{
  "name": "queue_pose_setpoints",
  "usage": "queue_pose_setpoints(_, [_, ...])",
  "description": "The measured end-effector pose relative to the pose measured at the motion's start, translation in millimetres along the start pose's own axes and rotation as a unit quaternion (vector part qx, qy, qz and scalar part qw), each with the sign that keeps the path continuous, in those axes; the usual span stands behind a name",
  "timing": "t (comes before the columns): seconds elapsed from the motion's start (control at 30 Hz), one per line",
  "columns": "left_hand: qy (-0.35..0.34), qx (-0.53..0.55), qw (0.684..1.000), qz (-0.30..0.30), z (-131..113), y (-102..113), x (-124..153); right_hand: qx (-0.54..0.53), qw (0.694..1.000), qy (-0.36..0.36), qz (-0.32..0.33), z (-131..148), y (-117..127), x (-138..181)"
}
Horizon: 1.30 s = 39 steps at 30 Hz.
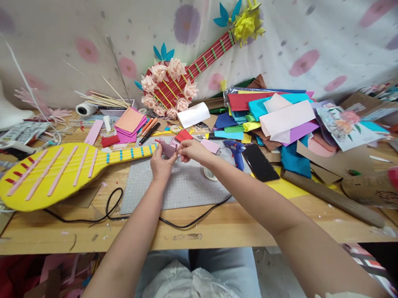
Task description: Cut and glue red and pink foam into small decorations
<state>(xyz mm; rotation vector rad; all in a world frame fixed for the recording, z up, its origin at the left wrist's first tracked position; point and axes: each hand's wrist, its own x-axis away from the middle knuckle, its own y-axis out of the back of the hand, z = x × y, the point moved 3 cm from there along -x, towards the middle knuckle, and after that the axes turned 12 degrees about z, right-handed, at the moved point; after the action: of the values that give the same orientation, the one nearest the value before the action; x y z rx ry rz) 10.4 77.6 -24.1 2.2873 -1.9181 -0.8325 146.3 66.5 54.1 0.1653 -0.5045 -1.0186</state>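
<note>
My left hand [162, 165] pinches a small mauve piece [167, 150] that looks like card, with a thin red strip at its far left corner. This is beside the neck end of a yellow lute-shaped craft [49, 175] with pink strips and blue bands. My right hand [191, 151] is closed in a pinch at the piece's right side; what its fingertips hold is too small to make out. Beneath both hands lies a grey cutting mat [177, 196]. Close to the right hand are a pink paper square [210, 146] and a red paper piece [184, 135].
A blue glue gun [235, 154] and a black phone [260, 162] lie to the right. Coloured sheets [286, 117] are heaped behind them. A red flowered paper instrument [171, 88] leans on the curtain. A black cable [196, 221] crosses the front, and a wooden stick [332, 198] lies at right.
</note>
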Motion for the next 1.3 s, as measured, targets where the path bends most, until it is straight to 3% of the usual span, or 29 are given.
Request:
queue_pose_setpoints(0.1, [-0.001, 0.006, 1.000, 0.005, -1, 0, 0, -0.158, 0.984, -0.015, 0.083, -3, 1, -6])
queue_pose_setpoints(0.17, [-0.002, 0.007, 1.000, 0.011, -1, 0, 0, -0.152, 0.984, -0.014, 0.087, -3, 1, -6])
queue_pose_setpoints(0.27, [-0.001, 0.009, 1.000, 0.018, -3, 0, 0, 0.019, 1.000, 0.009, -0.001, 1, 1, -2])
queue_pose_setpoints(0.37, [-0.001, 0.009, 1.000, 0.020, -4, 1, -1, 0.249, 0.959, 0.067, -0.118, 10, -2, 6])
queue_pose_setpoints(0.43, [0.000, 0.006, 1.000, 0.018, -4, 1, -1, 0.292, 0.943, 0.075, -0.141, 11, -4, 8])
queue_pose_setpoints(0.5, [-0.001, 0.004, 1.000, 0.017, -4, 1, 0, 0.202, 0.973, 0.047, -0.103, 7, -3, 4])
queue_pose_setpoints(0.57, [-0.005, 0.002, 1.000, 0.016, -4, 1, 0, 0.029, 0.999, 0.014, -0.019, 0, -2, -2])
queue_pose_setpoints(0.67, [-0.005, -0.006, 1.000, 0.010, -3, 1, 1, -0.180, 0.979, -0.019, 0.096, -6, -2, -7])
queue_pose_setpoints(0.73, [-0.003, -0.010, 1.000, 0.010, -3, 1, 1, -0.213, 0.970, -0.023, 0.113, -6, -2, -8])
queue_pose_setpoints(0.8, [-0.001, -0.011, 1.000, 0.014, -4, 0, 0, -0.159, 0.984, -0.016, 0.074, -5, -2, -6])
queue_pose_setpoints(0.87, [0.003, -0.008, 1.000, 0.017, -5, 0, -1, -0.017, 1.000, 0.004, -0.008, -1, -2, -2])
queue_pose_setpoints(0.93, [0.006, -0.002, 1.000, 0.020, -5, 0, -1, 0.159, 0.982, 0.030, -0.099, 5, -3, 4])
queue_pose_setpoints(1.0, [0.006, 0.009, 1.000, 0.023, -5, -1, -1, 0.277, 0.949, 0.045, -0.144, 10, -5, 8])
queue_pose_setpoints(1.07, [0.008, 0.021, 0.999, 0.024, -4, -1, -1, 0.302, 0.943, 0.042, -0.135, 9, -5, 8])
queue_pose_setpoints(1.3, [0.019, 0.061, 0.998, 0.023, 1, -3, 0, 0.166, 0.985, 0.028, -0.024, -2, 0, 5])
